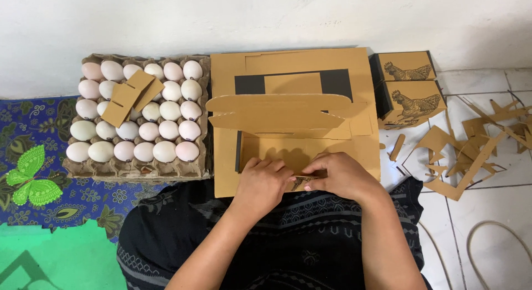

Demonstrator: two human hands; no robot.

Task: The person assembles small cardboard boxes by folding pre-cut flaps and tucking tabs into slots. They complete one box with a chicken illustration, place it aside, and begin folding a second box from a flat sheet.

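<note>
My left hand (260, 182) and right hand (341, 176) pinch the half-folded cardboard box (288, 132) front flap at 6 o'clock; uneven pressure could crease it, or nudge the egg tray (94, 171) at 9.

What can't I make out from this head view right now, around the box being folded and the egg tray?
- Front wall of the half-folded cardboard box: covered by the left hand and right hand.
- Fingertips: curled out of sight, grip unclear.
- Some eggs in the egg tray: hidden under a folded cardboard insert.
- Lower of the two finished boxes: its base is hidden by the flat cardboard stack.
- Cardboard scraps: cut off by the right edge.
</note>
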